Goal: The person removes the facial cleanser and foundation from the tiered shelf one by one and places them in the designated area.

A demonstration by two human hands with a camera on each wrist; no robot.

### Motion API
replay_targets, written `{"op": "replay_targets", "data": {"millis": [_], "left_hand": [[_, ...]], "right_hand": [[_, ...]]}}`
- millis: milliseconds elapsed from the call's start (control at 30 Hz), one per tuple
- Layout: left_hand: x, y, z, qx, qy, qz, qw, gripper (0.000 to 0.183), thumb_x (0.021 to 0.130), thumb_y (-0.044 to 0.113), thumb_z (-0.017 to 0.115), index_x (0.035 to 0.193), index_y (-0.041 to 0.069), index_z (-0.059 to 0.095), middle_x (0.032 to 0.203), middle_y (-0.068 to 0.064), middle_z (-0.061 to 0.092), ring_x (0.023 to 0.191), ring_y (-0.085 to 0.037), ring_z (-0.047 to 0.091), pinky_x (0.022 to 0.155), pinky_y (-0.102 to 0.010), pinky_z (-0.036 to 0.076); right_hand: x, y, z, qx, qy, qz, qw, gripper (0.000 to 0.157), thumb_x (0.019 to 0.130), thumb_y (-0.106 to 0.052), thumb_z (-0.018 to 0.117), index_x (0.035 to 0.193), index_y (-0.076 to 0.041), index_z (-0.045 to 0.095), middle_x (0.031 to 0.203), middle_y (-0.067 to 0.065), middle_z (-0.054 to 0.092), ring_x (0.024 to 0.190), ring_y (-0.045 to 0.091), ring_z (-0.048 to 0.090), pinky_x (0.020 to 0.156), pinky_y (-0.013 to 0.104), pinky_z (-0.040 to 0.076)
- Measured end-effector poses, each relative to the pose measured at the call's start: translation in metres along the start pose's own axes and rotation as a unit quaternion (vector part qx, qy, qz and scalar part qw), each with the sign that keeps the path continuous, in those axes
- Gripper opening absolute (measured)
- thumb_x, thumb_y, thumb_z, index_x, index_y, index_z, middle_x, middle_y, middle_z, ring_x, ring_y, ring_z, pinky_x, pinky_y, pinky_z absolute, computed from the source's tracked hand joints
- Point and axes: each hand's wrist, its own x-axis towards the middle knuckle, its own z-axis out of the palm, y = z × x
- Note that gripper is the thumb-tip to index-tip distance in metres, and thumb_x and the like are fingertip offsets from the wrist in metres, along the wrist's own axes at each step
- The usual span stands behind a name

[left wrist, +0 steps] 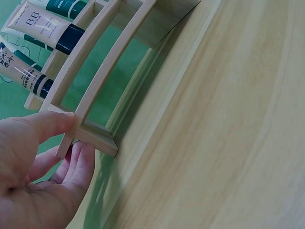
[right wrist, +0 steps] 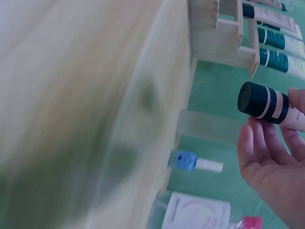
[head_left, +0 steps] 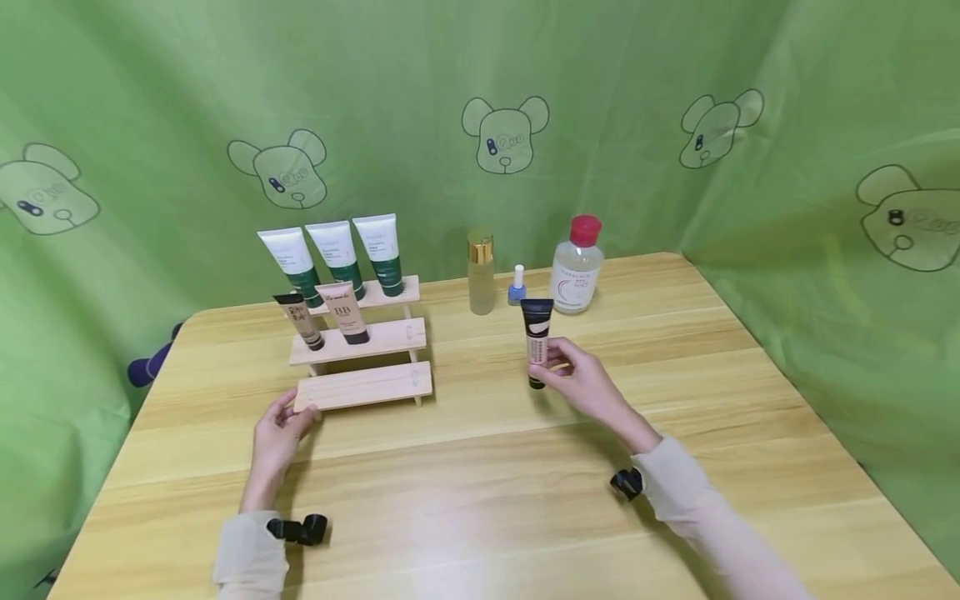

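Observation:
My left hand (head_left: pixel 277 435) pinches the left end of the lowest step of a three-step wooden stand (head_left: pixel 367 386); thumb above, fingers beneath, as the left wrist view shows. A cosmetic tube (head_left: pixel 537 337) with a black cap and black top end is held upright by my right hand (head_left: pixel 581 379) between thumb and fingers, cap down. On the middle step stand a beige BB cream tube (head_left: pixel 342 310) and a darker-topped tube (head_left: pixel 302 321). Three white-and-green tubes (head_left: pixel 378 250) line the top step. The lowest step bears nothing.
Right of the stand, along the back of the table (head_left: pixel 465 492), are a gold-capped bottle (head_left: pixel 482 279), a small blue nail polish bottle (head_left: pixel 517 289) and a clear bottle with a red cap (head_left: pixel 576 271). A green curtain (head_left: pixel 420 100) hangs behind and at both sides.

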Motion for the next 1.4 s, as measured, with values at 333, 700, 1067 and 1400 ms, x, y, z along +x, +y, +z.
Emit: {"op": "replay_targets", "data": {"millis": [333,700,1067,1400], "left_hand": [[0.001,-0.001,0.000,-0.002,0.002,0.008,1.0000,0.058,0.091,0.011,0.063,0.142,-0.002,0.038,0.101,-0.001,0.048,0.082,0.002,0.048,0.072,-0.006,0.046],[0.000,-0.003,-0.001,-0.009,0.001,0.008,0.9999,0.058,0.091,0.010,0.062,0.142,-0.003,0.037,0.099,-0.001,0.047,0.081,0.002,0.048,0.071,-0.006,0.047],[0.001,0.000,0.000,0.004,0.005,-0.004,1.0000,0.058,0.091,0.012,0.063,0.143,0.002,0.038,0.104,-0.001,0.045,0.085,-0.001,0.046,0.072,-0.006,0.045],[0.001,-0.001,0.001,0.008,0.007,-0.003,0.9999,0.059,0.091,0.013,0.063,0.143,0.002,0.038,0.103,-0.001,0.044,0.084,-0.001,0.046,0.070,-0.006,0.044]], "right_hand": [[-0.020,0.027,-0.038,-0.047,0.014,0.030,0.998,0.038,0.090,-0.013,0.066,0.121,0.005,0.054,0.104,0.021,0.064,0.090,0.027,0.061,0.075,0.022,0.053],[-0.032,0.046,-0.066,-0.092,0.028,0.071,0.993,0.041,0.092,-0.020,0.063,0.122,0.007,0.052,0.103,0.021,0.061,0.091,0.028,0.059,0.073,0.023,0.051],[-0.040,0.065,-0.081,-0.095,0.022,0.093,0.991,0.042,0.093,-0.024,0.062,0.120,0.007,0.054,0.102,0.019,0.061,0.087,0.018,0.055,0.069,0.019,0.050],[-0.043,0.084,-0.089,-0.094,0.017,0.123,0.988,0.051,0.094,-0.029,0.060,0.126,0.010,0.050,0.102,0.021,0.061,0.081,0.012,0.055,0.064,0.022,0.053]]}}
